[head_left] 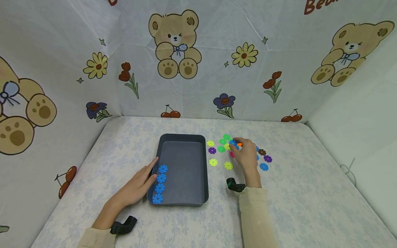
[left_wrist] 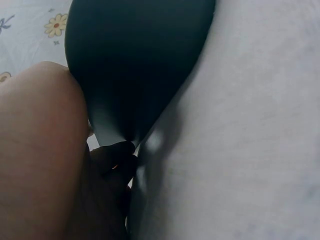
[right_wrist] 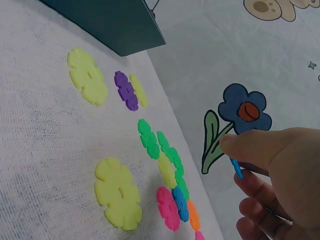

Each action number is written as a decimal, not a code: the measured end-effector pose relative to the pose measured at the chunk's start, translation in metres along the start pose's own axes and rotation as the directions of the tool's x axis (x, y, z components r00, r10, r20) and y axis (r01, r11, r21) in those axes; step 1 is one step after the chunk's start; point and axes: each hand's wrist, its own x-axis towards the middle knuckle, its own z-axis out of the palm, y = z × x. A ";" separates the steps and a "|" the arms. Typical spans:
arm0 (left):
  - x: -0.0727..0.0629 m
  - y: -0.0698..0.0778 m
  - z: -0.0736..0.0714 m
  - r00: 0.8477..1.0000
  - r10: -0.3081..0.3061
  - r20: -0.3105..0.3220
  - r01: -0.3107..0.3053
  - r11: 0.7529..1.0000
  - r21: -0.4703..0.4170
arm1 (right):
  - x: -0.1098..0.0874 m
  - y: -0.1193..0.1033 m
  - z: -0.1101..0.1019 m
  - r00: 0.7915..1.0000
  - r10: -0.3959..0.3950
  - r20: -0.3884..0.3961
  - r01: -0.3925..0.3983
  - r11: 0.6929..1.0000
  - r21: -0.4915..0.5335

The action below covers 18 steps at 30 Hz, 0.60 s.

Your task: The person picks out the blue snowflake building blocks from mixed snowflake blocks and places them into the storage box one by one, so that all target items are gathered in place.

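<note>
A dark grey rectangular tray (head_left: 186, 172) lies on the table, with several blue notched discs (head_left: 159, 188) in a column along its left side. My left hand (head_left: 136, 186) holds the tray's left edge, thumb at the rim and fingers along the outer wall. In the left wrist view, the tray wall (left_wrist: 140, 60) fills much of the picture and the fingers are dark. Over the scattered discs, my right hand (head_left: 246, 155) pinches a blue notched disc (right_wrist: 236, 168) between thumb and index finger, above the table.
Right of the tray lie loose discs: yellow (head_left: 228, 165), purple (head_left: 212, 150), green (head_left: 221, 149), brown (head_left: 262, 152), blue (head_left: 264, 167), and pink and orange ones partly hidden by the right hand. A bear-print cloth (head_left: 204, 89) rises behind the table.
</note>
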 end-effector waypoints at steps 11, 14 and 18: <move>-0.001 0.000 0.000 1.000 -0.009 0.002 0.009 1.000 0.000 | -0.001 -0.011 -0.001 0.999 -0.045 -0.012 0.045 0.999 -0.010; -0.001 0.001 0.000 1.000 -0.013 0.002 0.013 1.000 0.005 | -0.002 -0.016 -0.001 0.999 -0.042 -0.009 0.042 0.999 -0.010; -0.001 0.001 0.000 1.000 -0.014 -0.001 0.014 1.000 0.013 | -0.003 -0.022 0.001 0.999 -0.052 -0.005 0.052 0.999 -0.011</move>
